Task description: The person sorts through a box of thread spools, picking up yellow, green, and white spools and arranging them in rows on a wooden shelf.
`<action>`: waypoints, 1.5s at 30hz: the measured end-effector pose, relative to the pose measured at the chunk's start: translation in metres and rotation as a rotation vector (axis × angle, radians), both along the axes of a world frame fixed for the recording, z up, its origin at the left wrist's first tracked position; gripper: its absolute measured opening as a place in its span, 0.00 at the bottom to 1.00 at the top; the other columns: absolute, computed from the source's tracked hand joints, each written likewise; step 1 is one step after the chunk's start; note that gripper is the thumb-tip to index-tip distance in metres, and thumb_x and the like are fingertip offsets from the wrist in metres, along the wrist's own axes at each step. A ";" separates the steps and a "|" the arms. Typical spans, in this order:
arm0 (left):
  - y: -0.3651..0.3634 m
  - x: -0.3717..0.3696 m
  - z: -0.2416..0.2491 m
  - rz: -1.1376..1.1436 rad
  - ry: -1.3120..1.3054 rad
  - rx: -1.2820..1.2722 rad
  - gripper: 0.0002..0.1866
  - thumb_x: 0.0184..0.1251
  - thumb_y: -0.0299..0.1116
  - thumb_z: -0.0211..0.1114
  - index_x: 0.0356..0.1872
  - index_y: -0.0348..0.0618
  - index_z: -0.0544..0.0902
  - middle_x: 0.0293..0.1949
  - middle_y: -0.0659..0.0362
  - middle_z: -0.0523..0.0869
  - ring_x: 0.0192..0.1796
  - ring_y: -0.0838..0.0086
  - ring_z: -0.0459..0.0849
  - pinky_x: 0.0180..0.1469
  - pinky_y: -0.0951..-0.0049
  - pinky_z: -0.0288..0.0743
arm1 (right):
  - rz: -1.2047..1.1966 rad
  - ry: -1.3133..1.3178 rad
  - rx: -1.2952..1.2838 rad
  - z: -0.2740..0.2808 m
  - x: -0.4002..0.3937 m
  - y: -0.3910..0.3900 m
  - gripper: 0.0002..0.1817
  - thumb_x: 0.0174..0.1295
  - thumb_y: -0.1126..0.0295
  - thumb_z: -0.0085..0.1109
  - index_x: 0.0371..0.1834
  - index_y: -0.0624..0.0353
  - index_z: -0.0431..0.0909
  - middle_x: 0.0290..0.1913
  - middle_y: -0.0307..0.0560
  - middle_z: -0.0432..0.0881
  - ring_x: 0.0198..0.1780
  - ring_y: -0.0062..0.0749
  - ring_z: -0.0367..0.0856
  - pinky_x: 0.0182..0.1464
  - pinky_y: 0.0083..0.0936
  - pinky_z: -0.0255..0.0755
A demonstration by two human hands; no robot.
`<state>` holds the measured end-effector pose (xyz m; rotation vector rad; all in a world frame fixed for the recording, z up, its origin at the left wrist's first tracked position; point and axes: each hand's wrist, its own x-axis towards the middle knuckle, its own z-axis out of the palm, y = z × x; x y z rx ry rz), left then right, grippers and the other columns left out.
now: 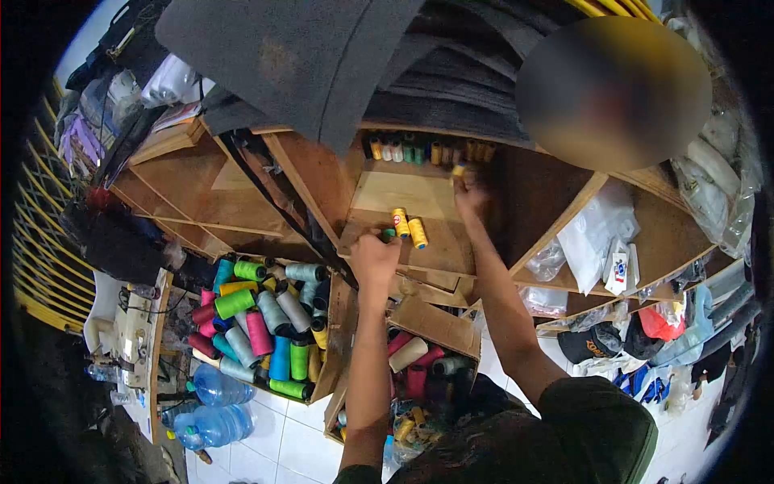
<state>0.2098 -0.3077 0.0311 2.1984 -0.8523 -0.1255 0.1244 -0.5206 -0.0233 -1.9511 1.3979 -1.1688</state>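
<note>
My right hand [468, 192] is raised inside the wooden shelf compartment [407, 194], its fingers closed on a small yellow spool [459, 170] just below the row at the back. My left hand [376, 254] is at the compartment's front left edge, fingers curled by a small green spool [389, 234]; whether it grips the spool is unclear. Two yellow thread spools [400, 222] [418, 232] lie on the shelf board between my hands. Along the back stands a row of small spools [409, 151] in yellow, white and green.
A box of large colourful thread cones [256, 333] sits at the lower left, and an open cardboard box [435, 323] with more cones below my hands. Water bottles [211, 426] lie on the floor. Plastic bags [597, 234] fill the right compartment. Dark fabric [282, 60] hangs above.
</note>
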 end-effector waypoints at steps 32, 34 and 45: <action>-0.083 -0.015 0.030 -0.367 0.337 -0.554 0.18 0.59 0.32 0.70 0.48 0.33 0.80 0.41 0.52 0.84 0.40 0.72 0.83 0.42 0.73 0.78 | 0.512 -0.354 0.281 0.043 -0.034 0.048 0.20 0.56 0.63 0.66 0.49 0.64 0.77 0.43 0.47 0.82 0.47 0.33 0.79 0.51 0.31 0.71; -0.081 -0.014 0.020 -0.362 0.282 -0.577 0.18 0.60 0.36 0.69 0.45 0.32 0.81 0.41 0.49 0.85 0.41 0.68 0.84 0.41 0.69 0.78 | 0.534 -0.480 0.222 0.029 -0.037 0.034 0.22 0.56 0.61 0.67 0.48 0.64 0.77 0.43 0.48 0.82 0.47 0.33 0.79 0.50 0.31 0.72; -0.055 0.001 -0.005 0.065 -0.126 -0.016 0.17 0.59 0.35 0.67 0.44 0.32 0.80 0.35 0.41 0.84 0.39 0.49 0.84 0.42 0.58 0.78 | -0.432 -0.037 -0.633 -0.048 0.010 -0.072 0.10 0.53 0.68 0.61 0.34 0.63 0.79 0.30 0.58 0.79 0.30 0.52 0.79 0.33 0.35 0.72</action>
